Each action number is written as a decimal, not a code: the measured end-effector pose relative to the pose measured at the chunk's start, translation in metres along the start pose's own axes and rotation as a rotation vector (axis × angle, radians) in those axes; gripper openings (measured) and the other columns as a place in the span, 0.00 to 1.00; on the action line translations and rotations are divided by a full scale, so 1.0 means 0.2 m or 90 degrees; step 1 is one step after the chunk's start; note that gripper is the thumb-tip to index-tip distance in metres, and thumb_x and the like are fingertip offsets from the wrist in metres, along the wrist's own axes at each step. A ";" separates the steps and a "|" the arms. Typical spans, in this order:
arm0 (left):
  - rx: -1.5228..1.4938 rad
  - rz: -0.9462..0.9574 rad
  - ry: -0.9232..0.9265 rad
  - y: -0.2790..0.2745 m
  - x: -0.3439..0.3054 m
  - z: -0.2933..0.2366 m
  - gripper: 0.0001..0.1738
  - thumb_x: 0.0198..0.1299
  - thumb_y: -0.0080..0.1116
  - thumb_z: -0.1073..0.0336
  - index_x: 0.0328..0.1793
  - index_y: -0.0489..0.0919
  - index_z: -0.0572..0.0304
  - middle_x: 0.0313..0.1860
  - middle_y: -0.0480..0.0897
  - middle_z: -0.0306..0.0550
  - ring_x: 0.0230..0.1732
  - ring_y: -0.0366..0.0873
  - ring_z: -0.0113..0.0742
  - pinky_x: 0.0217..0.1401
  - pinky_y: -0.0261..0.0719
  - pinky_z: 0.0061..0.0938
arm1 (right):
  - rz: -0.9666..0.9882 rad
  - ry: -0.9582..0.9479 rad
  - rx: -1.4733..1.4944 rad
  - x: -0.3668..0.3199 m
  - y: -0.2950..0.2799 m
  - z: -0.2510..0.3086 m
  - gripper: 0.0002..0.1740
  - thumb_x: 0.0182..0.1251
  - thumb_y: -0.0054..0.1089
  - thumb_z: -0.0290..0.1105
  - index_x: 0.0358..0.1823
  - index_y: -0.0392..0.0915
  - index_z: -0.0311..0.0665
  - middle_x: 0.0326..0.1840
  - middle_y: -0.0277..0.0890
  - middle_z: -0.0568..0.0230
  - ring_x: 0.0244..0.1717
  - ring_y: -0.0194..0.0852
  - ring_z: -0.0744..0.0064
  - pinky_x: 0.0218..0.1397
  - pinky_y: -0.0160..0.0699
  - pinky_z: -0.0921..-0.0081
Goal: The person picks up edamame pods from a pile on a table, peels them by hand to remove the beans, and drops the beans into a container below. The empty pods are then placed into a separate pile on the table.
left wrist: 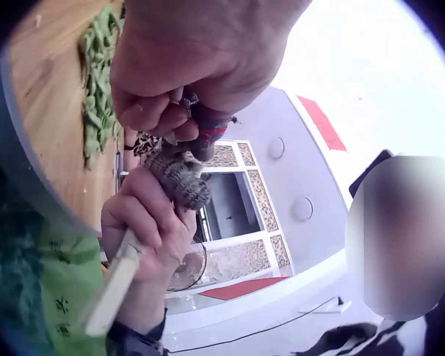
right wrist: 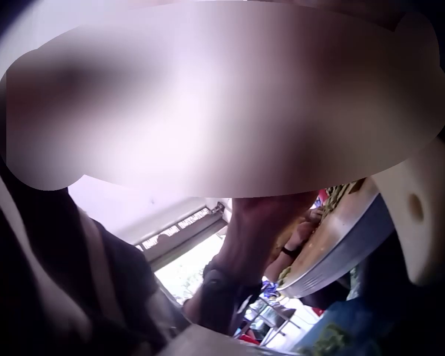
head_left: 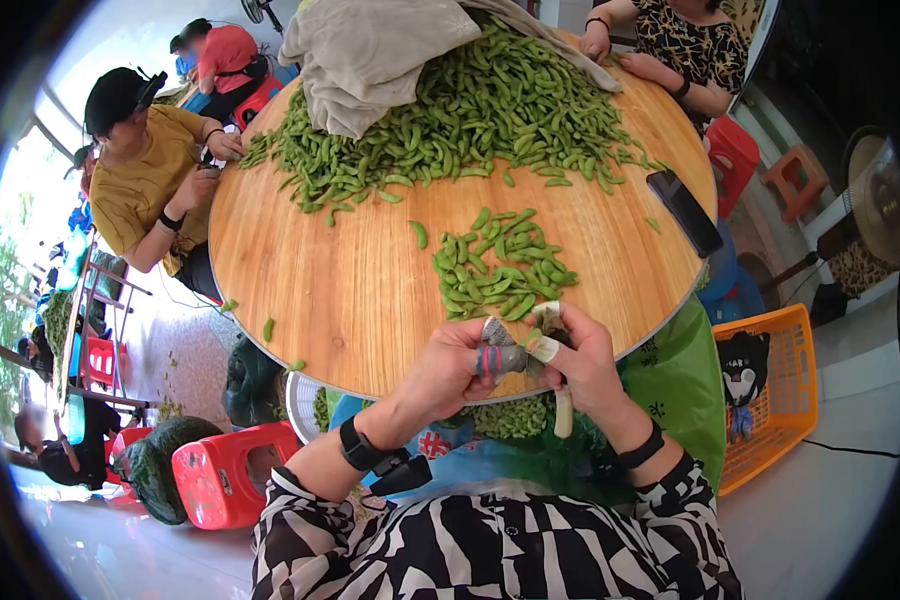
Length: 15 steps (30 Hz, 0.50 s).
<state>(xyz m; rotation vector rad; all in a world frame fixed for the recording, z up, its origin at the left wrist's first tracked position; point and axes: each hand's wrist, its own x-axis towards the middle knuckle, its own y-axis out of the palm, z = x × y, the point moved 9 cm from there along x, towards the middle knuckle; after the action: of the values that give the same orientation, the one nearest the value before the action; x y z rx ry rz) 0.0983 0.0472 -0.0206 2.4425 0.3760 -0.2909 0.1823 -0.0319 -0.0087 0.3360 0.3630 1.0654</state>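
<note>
Over the near table edge in the head view, my left hand [head_left: 438, 372] and right hand [head_left: 592, 362] meet fingertip to fingertip. A grey knit finger cover [head_left: 500, 360] with red and blue stripes lies between them, and my left fingers curl in and pinch at it. My right hand grips a cream-handled tool [head_left: 563, 412]; the handle points down below the palm and its working end is hidden. Pale wrapping [head_left: 543, 347] shows at the right fingertips. In the left wrist view the tool's handle [left wrist: 113, 293] slants from the right fist. Just beyond the hands lies a small batch of green soybean pods [head_left: 500, 265].
A large heap of pods [head_left: 470, 110], partly under a grey cloth [head_left: 370, 60], covers the table's far side. A black phone [head_left: 684, 212] lies at the right edge. People sit left and far right. Red stools [head_left: 232, 475] and an orange crate [head_left: 800, 400] stand around.
</note>
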 end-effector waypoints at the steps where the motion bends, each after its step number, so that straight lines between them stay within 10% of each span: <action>1: -0.052 0.023 -0.011 0.02 0.00 0.02 0.10 0.61 0.57 0.73 0.48 0.81 0.61 0.18 0.70 0.32 0.14 0.59 0.19 0.13 0.49 0.17 | -0.006 -0.013 -0.038 0.01 0.00 0.02 0.11 0.65 0.60 0.30 0.46 0.72 0.34 0.25 0.68 0.71 0.14 0.58 0.87 0.16 0.56 0.86; 8: -0.171 0.009 -0.040 0.03 0.00 0.05 0.06 0.64 0.52 0.69 0.42 0.78 0.63 0.16 0.64 0.32 0.12 0.53 0.19 0.14 0.48 0.19 | 0.059 -0.096 -0.215 0.03 0.07 0.09 0.12 0.59 0.66 0.29 0.36 0.70 0.36 0.28 0.67 0.74 0.25 0.62 0.88 0.25 0.63 0.86; 15: 0.150 -0.130 0.066 -0.02 -0.05 0.00 0.07 0.64 0.56 0.65 0.36 0.79 0.58 0.18 0.67 0.28 0.17 0.58 0.16 0.18 0.51 0.16 | 0.040 -0.118 -0.347 0.01 0.04 0.09 0.14 0.54 0.67 0.29 0.33 0.69 0.33 0.27 0.66 0.71 0.29 0.60 0.83 0.32 0.65 0.80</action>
<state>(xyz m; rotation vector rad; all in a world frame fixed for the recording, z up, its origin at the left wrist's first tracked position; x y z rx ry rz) 0.0877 0.0489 -0.0199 2.6609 0.6715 -0.3120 0.1846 -0.0284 0.0117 -0.0429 -0.1101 1.1389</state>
